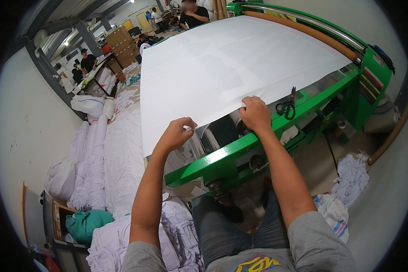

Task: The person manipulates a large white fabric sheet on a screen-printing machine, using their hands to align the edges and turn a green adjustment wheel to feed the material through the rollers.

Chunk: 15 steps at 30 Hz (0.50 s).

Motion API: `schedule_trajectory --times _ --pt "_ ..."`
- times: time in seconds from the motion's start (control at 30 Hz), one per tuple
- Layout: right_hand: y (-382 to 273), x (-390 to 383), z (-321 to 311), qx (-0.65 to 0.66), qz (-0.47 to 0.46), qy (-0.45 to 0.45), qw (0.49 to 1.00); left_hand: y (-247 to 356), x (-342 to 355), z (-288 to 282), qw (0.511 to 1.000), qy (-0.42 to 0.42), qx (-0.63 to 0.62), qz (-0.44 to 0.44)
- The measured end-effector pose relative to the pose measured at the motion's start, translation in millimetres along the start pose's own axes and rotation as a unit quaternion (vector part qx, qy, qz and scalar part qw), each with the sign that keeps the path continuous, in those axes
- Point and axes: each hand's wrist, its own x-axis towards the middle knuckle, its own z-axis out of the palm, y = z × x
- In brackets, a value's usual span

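Note:
A wide white sheet (240, 54) covers the top of a green roller machine (217, 154). My left hand (177, 133) pinches the near edge of the sheet, left of centre. My right hand (254, 113) grips that same edge further right, fingers curled over it. Black-handled scissors (285, 109) rest on the machine's green frame just right of my right hand. Metal rollers (211, 140) show between my hands under the sheet's edge.
Long white fabric rolls (90, 163), piled white cloth (113, 245) and a green bundle (86, 226) lie at my left. More cloth (351, 177) lies on the floor at right. Several people (190, 18) are at the back. A white wall stands on either side.

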Motion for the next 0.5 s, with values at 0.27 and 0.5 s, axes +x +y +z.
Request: schedule_trajectory --times 0.27,0.5 --pt "9.6 -0.4 4.7 -0.014 -0.026 -0.011 1.0 2.6 1.3 -0.7 1.0 -0.009 -0.006 -0.006" --pt "2.8 -1.1 -0.8 -0.004 0.0 -0.001 1.0 6.5 0.4 -1.0 1.0 -0.011 -0.011 -0.011"
